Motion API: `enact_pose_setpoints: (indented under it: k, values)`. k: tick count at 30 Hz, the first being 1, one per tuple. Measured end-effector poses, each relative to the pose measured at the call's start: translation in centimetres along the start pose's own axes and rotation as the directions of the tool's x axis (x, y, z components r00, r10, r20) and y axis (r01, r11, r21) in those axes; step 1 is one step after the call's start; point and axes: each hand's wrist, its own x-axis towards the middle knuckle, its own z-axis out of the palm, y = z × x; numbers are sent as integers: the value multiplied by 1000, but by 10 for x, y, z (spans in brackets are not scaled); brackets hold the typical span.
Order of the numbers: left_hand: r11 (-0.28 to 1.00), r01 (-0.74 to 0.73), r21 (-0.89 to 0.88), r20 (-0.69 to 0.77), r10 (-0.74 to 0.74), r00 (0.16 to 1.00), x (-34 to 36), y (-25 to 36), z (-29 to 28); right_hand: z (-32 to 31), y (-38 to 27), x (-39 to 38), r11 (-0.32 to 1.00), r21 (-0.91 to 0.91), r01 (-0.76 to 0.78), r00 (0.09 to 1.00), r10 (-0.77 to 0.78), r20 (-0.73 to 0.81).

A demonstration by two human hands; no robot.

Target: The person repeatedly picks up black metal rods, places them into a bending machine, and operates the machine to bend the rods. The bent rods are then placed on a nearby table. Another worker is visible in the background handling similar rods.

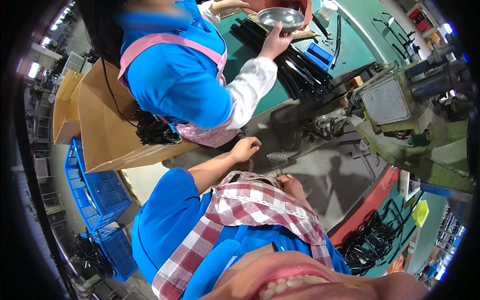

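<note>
My left hand (246,149) is held out in front of my checked apron (260,197), its fingers curled in and nothing visible in them. Close to the apron's right side is my right hand (294,187), fingers bent; whatever it may hold is hidden. Neither hand touches the workbench. Ahead, a co-worker in a blue shirt (175,75) holds a shiny metal bowl (280,18) over the green workbench (257,107). Beneath that person's arm lies a bundle of long black strips (300,75), with a small blue tray (319,56) beside it.
A large cardboard box (110,120) stands at the left, holding black parts (156,129). Blue crates (100,192) sit below it. On the right is a green machine (400,107). Black tangled pieces (370,237) lie on a red-edged green table (381,270) at lower right.
</note>
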Motion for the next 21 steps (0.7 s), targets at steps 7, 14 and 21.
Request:
enact_pose_setpoints:
  k: [7, 14, 21]
  values:
    - [999, -6, 44, -73, 9, 997, 4, 48, -13, -18, 3, 2, 996, 32, 82, 983, -76, -168]
    - [998, -39, 57, -53, 42, 998, 10, 73, 22, -44, 23, -6, 985, 46, 163, 971, -152, -187]
    - [992, -115, -57, 131, 122, 984, 25, 95, 75, -74, 41, -25, 975, -90, 201, 974, -209, -84]
